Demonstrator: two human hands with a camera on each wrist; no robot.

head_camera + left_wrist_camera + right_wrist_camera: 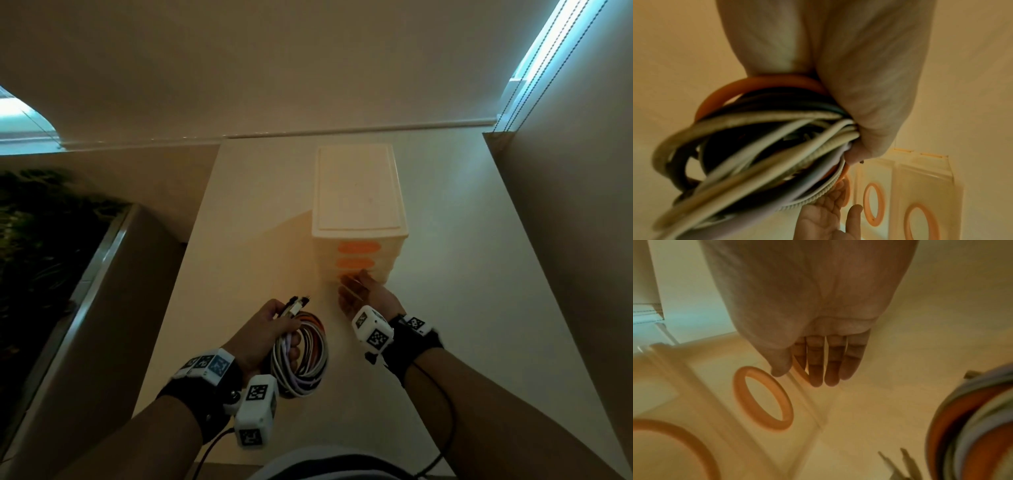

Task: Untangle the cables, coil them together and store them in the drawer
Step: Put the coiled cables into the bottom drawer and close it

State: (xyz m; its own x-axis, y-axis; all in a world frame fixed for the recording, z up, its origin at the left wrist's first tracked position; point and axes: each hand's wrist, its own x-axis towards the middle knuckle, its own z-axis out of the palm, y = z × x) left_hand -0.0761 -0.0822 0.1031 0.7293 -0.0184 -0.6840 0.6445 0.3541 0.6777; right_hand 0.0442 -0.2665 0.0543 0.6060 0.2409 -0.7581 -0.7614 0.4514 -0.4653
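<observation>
My left hand (274,325) grips a coil of cables (301,353), white, lilac, black and orange, with the plug ends (298,303) sticking out past my fingers. In the left wrist view my fingers (865,113) are curled round the coil (756,146). A cream drawer unit (359,192) stands on the table, its drawer fronts bearing orange oval handles (359,247). My right hand (352,289) is at the lowest drawer front with nothing in it. In the right wrist view its straight fingers (816,366) partly hide that drawer's orange ring, beside a higher ring handle (762,399). All drawers look closed.
The white table (239,260) runs back to the wall, with bare surface left of the unit. A planter with dark foliage (51,257) stands off the table's left side. A wall panel (565,240) borders the right, with blind cords (534,68) above.
</observation>
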